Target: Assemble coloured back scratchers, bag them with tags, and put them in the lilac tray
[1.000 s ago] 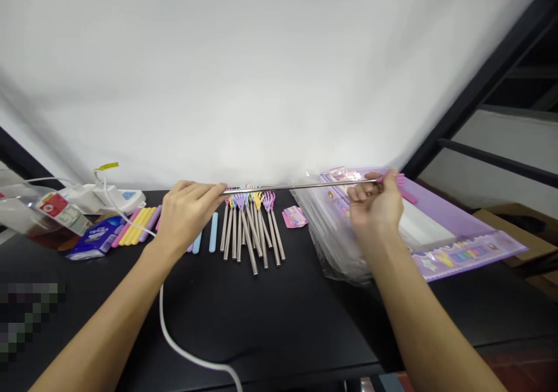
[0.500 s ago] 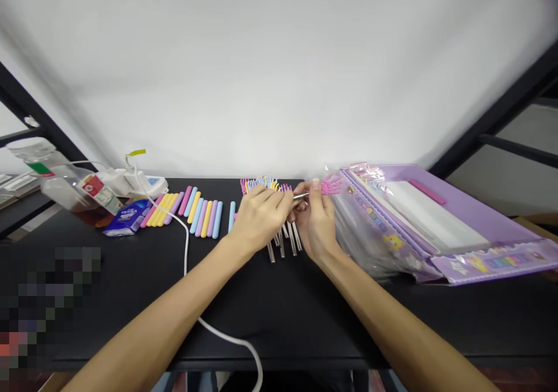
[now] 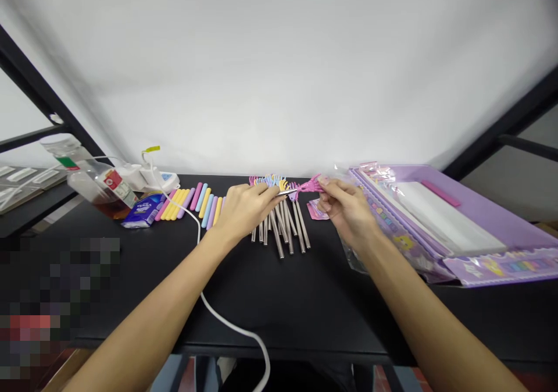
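The left hand and the right hand are bare; the forearms are slender and uncovered, narrowing toward the wrists.

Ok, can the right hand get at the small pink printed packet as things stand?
Probably yes: the small pink printed packet lies close to the right hand, and nothing shows between them. That hand holds the pink plastic claw-shaped head, though, so it may need to let go first.

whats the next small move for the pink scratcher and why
Probably lower the pink scratcher onto the pile of other scratchers: the left hand grips its metal rod, the right hand pinches its pink head, and similar ones lie together on the black table close by.
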`<action>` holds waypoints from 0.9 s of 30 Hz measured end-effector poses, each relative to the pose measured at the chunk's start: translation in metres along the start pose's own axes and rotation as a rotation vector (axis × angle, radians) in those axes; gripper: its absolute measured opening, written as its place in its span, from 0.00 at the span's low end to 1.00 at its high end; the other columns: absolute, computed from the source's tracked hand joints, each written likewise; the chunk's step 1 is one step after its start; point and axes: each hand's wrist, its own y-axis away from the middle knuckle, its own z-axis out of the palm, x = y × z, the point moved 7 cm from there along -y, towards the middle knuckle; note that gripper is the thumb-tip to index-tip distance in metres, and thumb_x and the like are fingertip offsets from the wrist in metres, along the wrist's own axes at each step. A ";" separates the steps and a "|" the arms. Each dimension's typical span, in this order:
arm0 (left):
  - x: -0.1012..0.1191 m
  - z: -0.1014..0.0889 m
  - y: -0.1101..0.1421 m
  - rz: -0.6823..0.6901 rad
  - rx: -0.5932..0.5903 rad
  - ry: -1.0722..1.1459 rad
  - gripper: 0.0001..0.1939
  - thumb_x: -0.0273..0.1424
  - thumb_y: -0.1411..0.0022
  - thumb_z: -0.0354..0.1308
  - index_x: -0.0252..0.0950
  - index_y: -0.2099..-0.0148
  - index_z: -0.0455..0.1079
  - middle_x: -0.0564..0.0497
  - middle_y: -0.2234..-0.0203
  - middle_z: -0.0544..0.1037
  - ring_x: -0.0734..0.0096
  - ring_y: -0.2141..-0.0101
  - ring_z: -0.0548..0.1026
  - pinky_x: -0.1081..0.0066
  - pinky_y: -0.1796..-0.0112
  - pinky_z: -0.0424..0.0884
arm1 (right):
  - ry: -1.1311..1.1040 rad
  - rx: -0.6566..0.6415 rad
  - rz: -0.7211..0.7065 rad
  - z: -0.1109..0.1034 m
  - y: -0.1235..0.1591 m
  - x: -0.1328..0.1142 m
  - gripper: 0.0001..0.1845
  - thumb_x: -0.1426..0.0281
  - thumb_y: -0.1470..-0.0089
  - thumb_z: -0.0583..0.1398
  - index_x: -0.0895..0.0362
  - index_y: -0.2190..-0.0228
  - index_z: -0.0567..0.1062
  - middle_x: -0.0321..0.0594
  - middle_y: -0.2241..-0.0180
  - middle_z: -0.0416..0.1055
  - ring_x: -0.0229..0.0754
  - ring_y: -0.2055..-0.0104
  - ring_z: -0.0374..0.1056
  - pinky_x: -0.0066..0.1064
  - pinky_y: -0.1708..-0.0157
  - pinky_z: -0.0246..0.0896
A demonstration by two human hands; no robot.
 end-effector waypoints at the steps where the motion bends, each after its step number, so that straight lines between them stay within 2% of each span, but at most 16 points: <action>1: 0.000 0.000 0.000 0.000 0.000 0.006 0.19 0.43 0.26 0.48 0.39 0.58 0.77 0.51 0.73 0.79 0.70 0.77 0.72 0.68 0.75 0.55 | 0.031 0.004 0.003 -0.001 0.001 -0.001 0.21 0.62 0.61 0.76 0.58 0.83 0.72 0.30 0.83 0.61 0.28 0.82 0.53 0.23 0.83 0.50; 4: 0.003 -0.001 0.000 0.010 -0.019 0.033 0.18 0.42 0.26 0.48 0.40 0.53 0.76 0.52 0.70 0.80 0.70 0.75 0.73 0.69 0.74 0.57 | 0.119 0.038 -0.016 -0.006 0.002 -0.008 0.25 0.57 0.60 0.75 0.58 0.85 0.69 0.30 0.84 0.61 0.26 0.85 0.50 0.25 0.85 0.46; 6: 0.005 0.000 0.000 0.009 -0.044 0.056 0.17 0.41 0.25 0.47 0.40 0.51 0.75 0.52 0.70 0.80 0.70 0.75 0.74 0.69 0.74 0.58 | 0.192 0.052 -0.049 -0.009 0.002 -0.015 0.27 0.52 0.60 0.74 0.58 0.85 0.70 0.32 0.85 0.63 0.27 0.85 0.51 0.25 0.85 0.46; 9: 0.001 0.002 0.001 -0.046 -0.073 0.099 0.18 0.39 0.25 0.46 0.38 0.51 0.75 0.50 0.68 0.80 0.68 0.72 0.76 0.70 0.73 0.61 | 0.394 0.088 -0.157 -0.018 0.000 -0.030 0.31 0.43 0.52 0.65 0.58 0.84 0.72 0.34 0.86 0.62 0.32 0.85 0.56 0.28 0.85 0.49; 11: -0.004 0.005 0.003 -0.107 -0.092 0.142 0.16 0.38 0.25 0.47 0.37 0.52 0.74 0.49 0.66 0.81 0.67 0.70 0.78 0.70 0.72 0.62 | 0.668 0.175 -0.297 -0.029 0.001 -0.047 0.30 0.45 0.45 0.59 0.57 0.81 0.74 0.36 0.85 0.65 0.36 0.84 0.60 0.31 0.81 0.54; 14: -0.010 0.012 0.005 -0.172 -0.142 0.203 0.14 0.36 0.26 0.49 0.37 0.55 0.75 0.48 0.66 0.82 0.65 0.68 0.79 0.70 0.71 0.62 | 1.227 0.302 -0.429 -0.042 0.004 -0.064 0.16 0.58 0.43 0.61 0.56 0.73 0.79 0.41 0.76 0.75 0.44 0.72 0.71 0.36 0.68 0.62; 16: -0.011 0.016 0.006 -0.188 -0.175 0.223 0.14 0.36 0.27 0.50 0.38 0.57 0.75 0.48 0.67 0.81 0.64 0.68 0.79 0.70 0.71 0.61 | 1.531 0.297 -0.367 -0.050 0.001 -0.061 0.12 0.62 0.46 0.63 0.56 0.65 0.82 0.44 0.68 0.80 0.53 0.61 0.74 0.40 0.61 0.63; 19: -0.008 0.019 0.007 -0.189 -0.206 0.220 0.14 0.37 0.27 0.50 0.38 0.58 0.75 0.49 0.68 0.82 0.63 0.70 0.79 0.69 0.73 0.58 | 1.786 0.217 -0.213 -0.062 -0.005 -0.048 0.20 0.60 0.48 0.65 0.58 0.56 0.82 0.49 0.64 0.81 0.62 0.50 0.69 0.44 0.56 0.63; 23: -0.005 0.020 0.007 -0.182 -0.225 0.209 0.15 0.37 0.27 0.50 0.38 0.59 0.75 0.49 0.69 0.82 0.62 0.71 0.78 0.69 0.73 0.57 | 1.831 0.201 -0.136 -0.071 -0.009 -0.041 0.21 0.64 0.47 0.64 0.60 0.53 0.81 0.48 0.63 0.82 0.62 0.47 0.65 0.46 0.51 0.61; 27: -0.005 0.017 0.008 -0.184 -0.199 0.201 0.15 0.38 0.27 0.50 0.38 0.59 0.76 0.48 0.68 0.82 0.63 0.71 0.78 0.69 0.74 0.57 | 1.859 0.210 -0.084 -0.077 -0.012 -0.037 0.20 0.68 0.47 0.62 0.61 0.54 0.82 0.50 0.62 0.81 0.60 0.47 0.67 0.43 0.51 0.62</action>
